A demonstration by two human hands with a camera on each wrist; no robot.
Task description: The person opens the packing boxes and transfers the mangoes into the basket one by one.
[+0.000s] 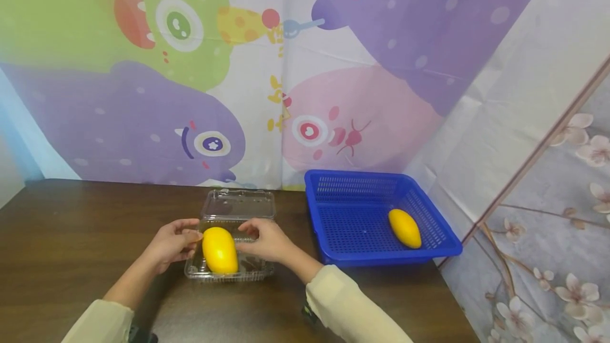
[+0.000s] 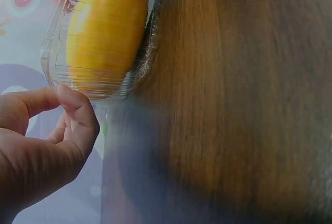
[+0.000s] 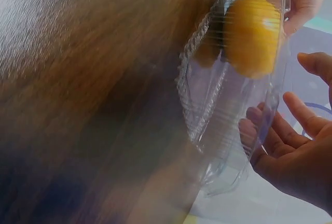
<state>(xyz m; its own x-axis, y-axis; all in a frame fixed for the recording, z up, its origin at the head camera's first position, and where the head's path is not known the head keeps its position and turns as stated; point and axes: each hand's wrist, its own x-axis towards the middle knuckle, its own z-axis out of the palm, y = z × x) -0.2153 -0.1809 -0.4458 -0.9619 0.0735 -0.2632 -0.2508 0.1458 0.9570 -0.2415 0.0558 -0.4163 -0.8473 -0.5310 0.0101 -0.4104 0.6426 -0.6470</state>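
Note:
A yellow mango [image 1: 220, 250] lies in the left part of a clear plastic clamshell box [image 1: 254, 275], whose lid [image 1: 238, 205] is raised at the back. My left hand [image 1: 173, 245] is at the box's left side; in the left wrist view its thumb and index finger [image 2: 78, 105] pinch the rim near a corner. Over the right part of the box is my right hand [image 1: 267, 240], thumb and fingers apart and holding nothing. In the right wrist view, some of the right fingers [image 3: 280, 130] show beside and through the clear wall.
To the right stands a blue plastic basket [image 1: 381, 255] with a second mango [image 1: 405, 228] in its right part. Brown wood-grain table [image 1: 95, 226] lies under everything. A cartoon-printed sheet [image 1: 257, 158] hangs behind, and a flowered panel [image 1: 548, 258] borders the right side.

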